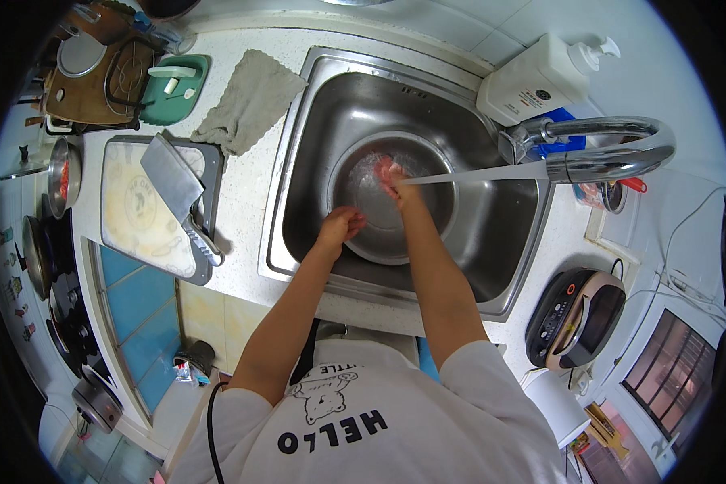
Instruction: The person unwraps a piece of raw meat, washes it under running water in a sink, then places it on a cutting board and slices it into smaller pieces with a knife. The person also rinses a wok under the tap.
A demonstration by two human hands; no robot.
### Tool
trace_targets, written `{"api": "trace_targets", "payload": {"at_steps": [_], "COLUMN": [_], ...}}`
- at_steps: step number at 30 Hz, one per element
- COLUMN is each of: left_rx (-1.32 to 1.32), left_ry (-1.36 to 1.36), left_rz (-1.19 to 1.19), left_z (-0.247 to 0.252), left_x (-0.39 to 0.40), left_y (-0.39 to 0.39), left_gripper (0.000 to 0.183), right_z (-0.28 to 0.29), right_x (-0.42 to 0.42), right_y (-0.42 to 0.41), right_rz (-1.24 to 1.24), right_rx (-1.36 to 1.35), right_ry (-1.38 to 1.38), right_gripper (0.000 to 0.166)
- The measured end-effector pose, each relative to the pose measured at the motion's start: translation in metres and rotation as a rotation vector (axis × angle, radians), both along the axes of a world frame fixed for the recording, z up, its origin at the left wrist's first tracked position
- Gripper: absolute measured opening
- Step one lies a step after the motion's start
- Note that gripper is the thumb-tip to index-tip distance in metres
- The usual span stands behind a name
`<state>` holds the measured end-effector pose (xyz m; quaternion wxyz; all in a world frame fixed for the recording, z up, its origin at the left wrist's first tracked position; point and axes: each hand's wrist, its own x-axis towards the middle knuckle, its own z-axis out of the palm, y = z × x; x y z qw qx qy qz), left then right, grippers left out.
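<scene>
My right hand (404, 189) holds a piece of raw meat (388, 172) over a round metal basin (345, 158), under the stream of water from the chrome faucet (611, 166). The basin stands in the stainless steel sink (339, 100) and has some water in it. My left hand (340, 225) is at the basin's near left rim, its fingers bent and somewhat apart, with nothing seen in them. The fingers of my right hand are partly hidden by the water and the meat.
Left of the sink are a grey cloth (251, 100) and a cutting board (139, 206) with a cleaver (172, 178) on it. A metal bowl (72, 181) with red pieces stands farther left. A white pump bottle (535, 81) is behind the faucet; a black appliance (575, 317) is at right.
</scene>
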<state>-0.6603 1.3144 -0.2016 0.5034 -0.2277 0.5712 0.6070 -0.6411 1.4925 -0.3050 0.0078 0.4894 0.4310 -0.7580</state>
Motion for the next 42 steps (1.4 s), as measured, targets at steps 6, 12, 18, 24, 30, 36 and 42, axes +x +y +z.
{"api": "trace_targets", "payload": {"at_steps": [6, 12, 18, 24, 30, 36, 42], "left_rx": [0.008, -0.002, 0.153, 0.044, 0.075, 0.045, -0.085], "left_ry": [0.007, -0.031, -0.145, -0.248, -0.173, -0.013, 0.414], "left_rz": [0.019, 0.042, 0.017, 0.140, -0.052, -0.170, -0.416], "left_z": [-0.014, -0.006, -0.073, -0.070, -0.049, -0.039, -0.076], "left_x": [-0.002, -0.013, -0.008, -0.019, -0.035, -0.026, -0.015], "left_y": [0.025, 0.101, 0.127, 0.116, 0.122, 0.147, 0.108], "left_gripper": [0.022, 0.024, 0.017, 0.012, 0.009, 0.019, 0.028], "right_z": [0.047, 0.049, 0.097, 0.099, 0.079, 0.140, 0.169], "right_x": [0.014, 0.046, 0.038, -0.005, 0.004, 0.043, 0.030], "right_y": [-0.005, -0.018, -0.014, 0.010, 0.012, 0.045, 0.095], "right_rz": [-0.187, 0.139, 0.192, -0.296, -0.082, 0.175, 0.033], "right_rx": [-0.266, 0.496, 0.917, -0.179, 0.109, 0.658, 1.396], "right_ry": [0.004, -0.259, -0.209, 0.127, 0.032, -0.134, 0.102], "right_gripper": [0.014, 0.018, 0.021, 0.018, 0.025, 0.024, 0.025]}}
